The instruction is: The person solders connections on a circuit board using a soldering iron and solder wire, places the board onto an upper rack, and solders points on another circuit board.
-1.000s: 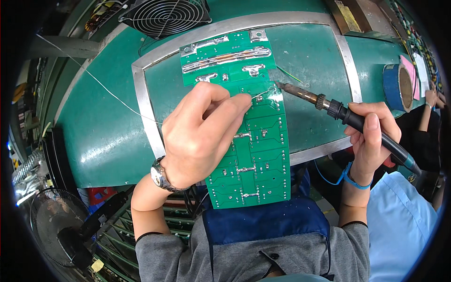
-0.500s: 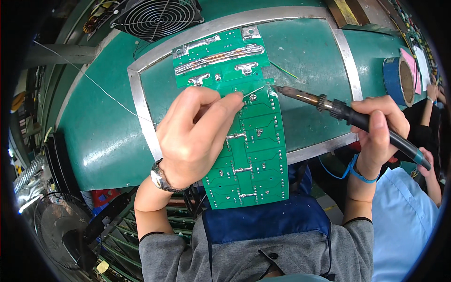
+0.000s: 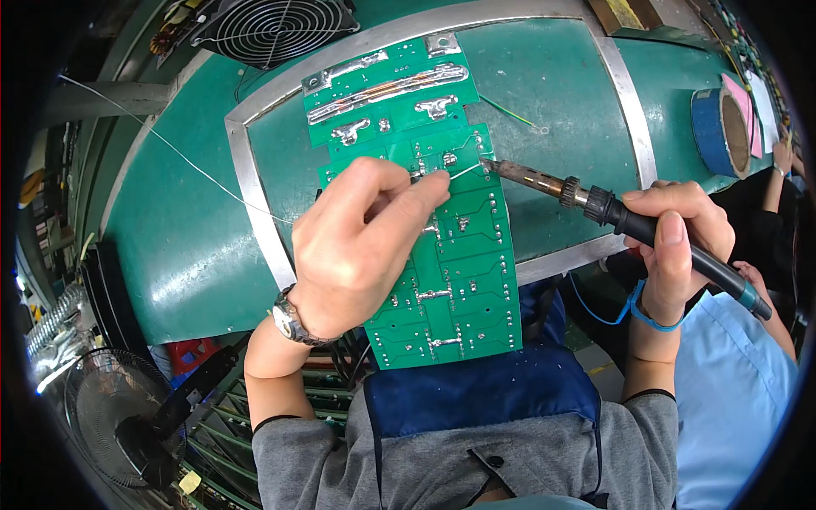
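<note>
A long green circuit board (image 3: 467, 323) lies solder side up over the bench's near edge, its close end by my lap. My left hand (image 3: 365, 242) rests over the board's left side, pinching a thin solder wire (image 3: 465, 171) between thumb and fingers. That wire trails back to the far left from behind the hand. My right hand (image 3: 684, 234) grips a soldering iron (image 3: 629, 219) by its black handle. The iron's tip meets the end of the solder at a pad near the board's right edge, in its upper half. A wire with a ring end (image 3: 514, 115) sticks out at the board's right.
A metal strip frame (image 3: 625, 102) borders the green bench top. At the back sits a black fan with a round grille (image 3: 280, 30). To the right stands a blue tape roll (image 3: 710, 132); a co-worker's blue garment (image 3: 722, 399) is close by. A floor fan (image 3: 119, 408) stands lower left.
The board has shifted slightly toward the far left. The iron's tip and the solder end have moved a little nearer me, from one spot along the board's right edge to another.
</note>
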Demonstrator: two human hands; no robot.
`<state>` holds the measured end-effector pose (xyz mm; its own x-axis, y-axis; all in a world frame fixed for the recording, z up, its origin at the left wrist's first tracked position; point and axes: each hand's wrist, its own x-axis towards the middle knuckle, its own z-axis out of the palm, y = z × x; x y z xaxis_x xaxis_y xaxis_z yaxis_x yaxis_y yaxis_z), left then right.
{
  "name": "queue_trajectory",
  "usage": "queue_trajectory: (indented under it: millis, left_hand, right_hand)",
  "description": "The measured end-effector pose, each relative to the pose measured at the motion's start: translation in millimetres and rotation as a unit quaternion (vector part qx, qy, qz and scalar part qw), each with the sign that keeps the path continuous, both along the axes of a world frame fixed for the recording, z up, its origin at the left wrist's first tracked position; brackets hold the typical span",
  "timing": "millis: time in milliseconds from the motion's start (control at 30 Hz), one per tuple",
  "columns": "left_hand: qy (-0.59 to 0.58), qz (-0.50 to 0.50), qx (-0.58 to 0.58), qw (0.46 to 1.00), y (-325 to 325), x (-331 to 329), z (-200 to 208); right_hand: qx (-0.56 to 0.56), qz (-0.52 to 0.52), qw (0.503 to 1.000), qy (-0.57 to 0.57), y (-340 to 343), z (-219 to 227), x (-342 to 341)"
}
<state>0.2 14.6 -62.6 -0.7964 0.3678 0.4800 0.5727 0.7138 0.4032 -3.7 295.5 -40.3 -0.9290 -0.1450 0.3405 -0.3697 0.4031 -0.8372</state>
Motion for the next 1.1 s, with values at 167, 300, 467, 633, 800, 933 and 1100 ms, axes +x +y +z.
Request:
queue_trajectory:
  millis: [167, 300, 467, 633, 800, 933, 1100]
  left_hand:
    - [-0.023, 0.000, -0.003, 1.000, -1.1, 7.9, 12.0]
    - [-0.049, -0.018, -0.028, 0.998, 4.5, 15.5, 13.3]
    - [-0.033, -0.034, -0.032, 0.998, 4.7, 13.9, 9.0]
    - [-0.029, -0.017, -0.033, 0.999, 5.4, 17.3, 13.4]
    - [-0.043, -0.046, -0.053, 0.997, 5.4, 27.1, 20.9]
    - [-0.045, -0.061, -0.059, 0.995, 8.5, 28.7, 15.7]
    - [-0.039, -0.056, -0.083, 0.994, 8.7, 31.3, 13.9]
  right_hand:
    - [-0.084, -0.017, 0.995, -0.046, 7.5, 6.8, 10.1]
    - [-0.022, 0.018, 1.000, 0.002, 8.5, 0.9, 10.5]
    - [0.011, 0.057, 0.997, 0.054, 7.3, -2.0, 8.8]
    - [0.005, 0.043, 0.998, 0.035, 10.4, -1.0, 13.8]
    - [-0.005, 0.027, 0.999, 0.029, 17.3, 0.8, 21.3]
    - [-0.007, 0.076, 0.996, 0.047, 16.1, -3.1, 22.5]
    - [0.015, 0.111, 0.989, 0.099, 17.1, -5.3, 20.4]
